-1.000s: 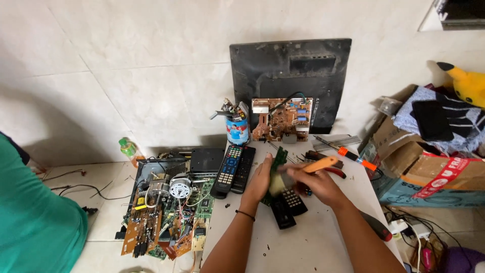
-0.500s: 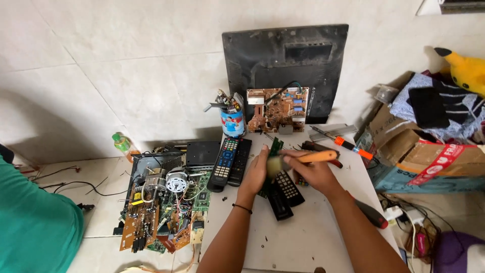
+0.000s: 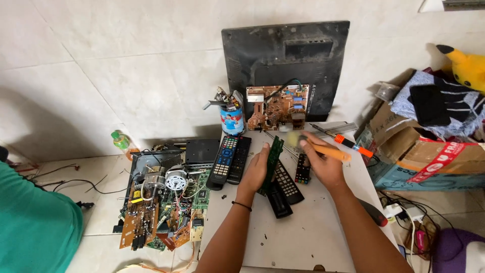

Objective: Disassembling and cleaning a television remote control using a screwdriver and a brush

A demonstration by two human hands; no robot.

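Head view: left hand [image 3: 255, 172] has its grip closed on a narrow green circuit board [image 3: 273, 161], held on edge and tilted, just above the open black remote shell [image 3: 283, 188] lying on the white tabletop [image 3: 303, 237]; right hand [image 3: 323, 164] has its grip closed on an orange-handled brush [image 3: 323, 149], bristle end at the board's upper part, touching or just off it, cannot tell which; half a second ago both hands sat lower and closer together with the brush handle level across them; now the board is raised and stood more upright and the brush tip has come round to its top, so the brushing looks to be under way on the board face; two more remotes [image 3: 230, 159] lie just left of the left hand; blue tin of tools [image 3: 232, 117] and brown circuit board [image 3: 277, 107] stand near the wall against a dark back panel [image 3: 285, 55]; stripped chassis boards [image 3: 161, 202] lie on the floor at left; cardboard boxes [image 3: 429, 156] at right; a person in a green sleeve [image 3: 35, 227] at far left.
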